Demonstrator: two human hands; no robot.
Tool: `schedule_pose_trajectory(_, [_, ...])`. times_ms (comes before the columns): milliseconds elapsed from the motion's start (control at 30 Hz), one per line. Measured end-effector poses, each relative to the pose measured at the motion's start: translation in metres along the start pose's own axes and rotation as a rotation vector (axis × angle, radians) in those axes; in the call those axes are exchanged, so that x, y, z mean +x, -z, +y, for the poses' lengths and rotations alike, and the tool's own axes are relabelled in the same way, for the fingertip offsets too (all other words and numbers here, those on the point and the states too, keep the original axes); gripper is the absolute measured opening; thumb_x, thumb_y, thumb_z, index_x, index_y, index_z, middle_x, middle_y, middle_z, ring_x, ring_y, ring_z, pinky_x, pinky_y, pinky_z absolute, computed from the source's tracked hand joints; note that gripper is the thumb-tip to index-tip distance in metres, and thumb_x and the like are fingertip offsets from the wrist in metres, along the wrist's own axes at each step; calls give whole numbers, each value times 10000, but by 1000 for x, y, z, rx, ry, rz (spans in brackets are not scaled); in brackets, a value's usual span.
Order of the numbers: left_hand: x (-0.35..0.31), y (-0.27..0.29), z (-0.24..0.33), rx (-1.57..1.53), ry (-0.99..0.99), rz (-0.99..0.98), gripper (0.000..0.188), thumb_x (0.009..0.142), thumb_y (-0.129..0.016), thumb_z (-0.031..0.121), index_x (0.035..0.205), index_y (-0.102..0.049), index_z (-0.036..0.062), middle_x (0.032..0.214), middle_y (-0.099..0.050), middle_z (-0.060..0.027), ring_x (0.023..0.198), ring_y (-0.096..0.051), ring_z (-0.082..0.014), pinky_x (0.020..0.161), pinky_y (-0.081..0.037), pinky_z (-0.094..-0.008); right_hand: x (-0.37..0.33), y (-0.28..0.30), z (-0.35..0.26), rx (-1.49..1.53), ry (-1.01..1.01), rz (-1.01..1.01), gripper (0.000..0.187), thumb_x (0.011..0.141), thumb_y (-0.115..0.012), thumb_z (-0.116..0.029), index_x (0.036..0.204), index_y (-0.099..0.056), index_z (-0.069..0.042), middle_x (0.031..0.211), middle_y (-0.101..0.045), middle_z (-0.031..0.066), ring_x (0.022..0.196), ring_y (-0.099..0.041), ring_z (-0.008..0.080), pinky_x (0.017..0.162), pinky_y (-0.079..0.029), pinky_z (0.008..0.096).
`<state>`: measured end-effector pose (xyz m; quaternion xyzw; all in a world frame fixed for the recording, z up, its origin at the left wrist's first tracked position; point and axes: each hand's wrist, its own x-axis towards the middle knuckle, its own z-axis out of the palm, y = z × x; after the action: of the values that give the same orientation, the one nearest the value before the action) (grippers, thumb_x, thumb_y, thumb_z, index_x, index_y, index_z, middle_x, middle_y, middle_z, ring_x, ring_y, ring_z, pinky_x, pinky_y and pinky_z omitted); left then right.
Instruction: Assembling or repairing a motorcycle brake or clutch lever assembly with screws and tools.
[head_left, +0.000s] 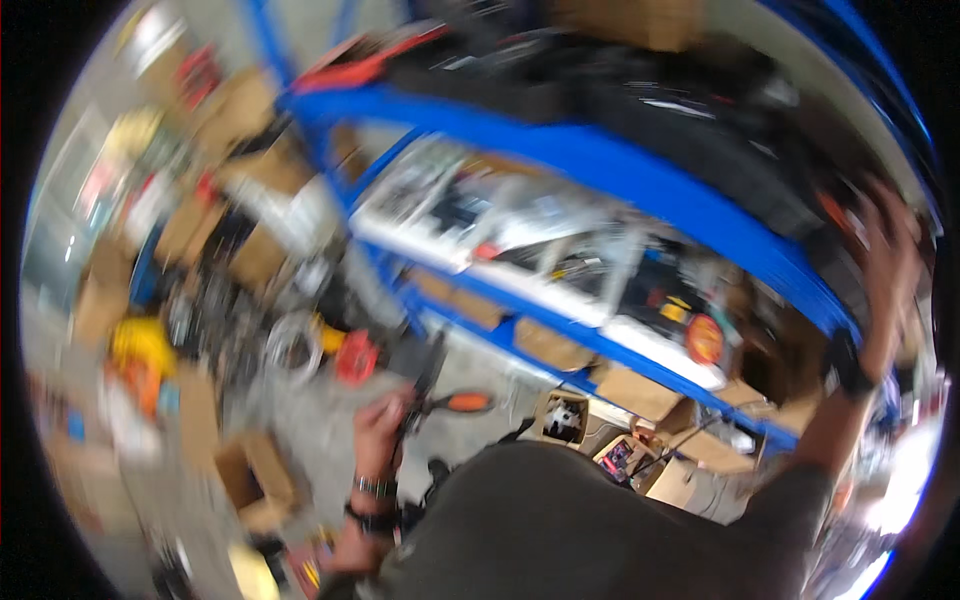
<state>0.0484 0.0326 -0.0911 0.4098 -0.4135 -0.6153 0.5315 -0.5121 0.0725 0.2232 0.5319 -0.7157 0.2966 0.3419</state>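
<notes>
My left hand (380, 428) is closed around a hand tool with an orange-and-black handle (462, 402). The handle points right, and a dark long part (431, 366) rises from the same grip; blur hides the tool's exact kind. At the far right my right hand (888, 262) is raised beside the upper shelf, its fingers apart. Dark cases or bags (690, 150) lie on that shelf next to it. A small orange patch (832, 212) shows near its thumb; whether they touch I cannot tell.
A blue metal rack (560, 145) crosses the view, with white bins (460, 235) of parts on its middle level. Open cardboard boxes (560, 418) stand on the floor below. To the left, the floor holds piled cartons, cable coils (293, 345) and a red reel (356, 357).
</notes>
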Motion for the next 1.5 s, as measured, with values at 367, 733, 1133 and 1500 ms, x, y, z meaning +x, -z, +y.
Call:
schedule_pose_trajectory(367, [0, 45, 54, -94, -14, 119, 207, 929, -627, 155, 957, -709, -33, 1033, -689, -77, 873, -605, -126, 754, -477, -267, -196, -165, -347, 1162, 478, -1281, 562, 756, -768, -169, 1242, -527, -22, 1164, -614, 139, 1087, -596, 271, 902, -473, 363])
schedule_pose_trajectory(733, [-40, 153, 78, -165, -140, 465, 345, 904, -651, 216, 1159, -636, -17, 1052, -674, -98, 780, -638, -142, 627, -502, -258, -248, -176, -522, 1596, 367, -1821, 307, 905, -623, -123, 1168, -526, 0, 892, -599, 21, 809, -615, 147, 738, -499, 286])
schedule_pose_trajectory(1133, [-74, 136, 89, -364, -447, 740, 499, 916, -571, 353, 1227, -539, -35, 1065, -621, -193, 731, -599, -197, 489, -427, -250, -226, -208, -539, 1468, 344, -2539, 394, 896, -527, -262, 1110, -589, 62, 868, -658, 108, 673, -643, 145, 602, -510, 251])
schedule_pose_trajectory(1500, [-78, 108, 97, -260, -449, 816, 409, 911, -603, 314, 1129, -589, -32, 920, -644, -185, 605, -587, -182, 461, -450, -250, -233, -217, -534, 1506, 421, -2625, 384, 872, -547, -260, 1077, -624, 55, 823, -668, 115, 655, -656, 149, 600, -527, 237])
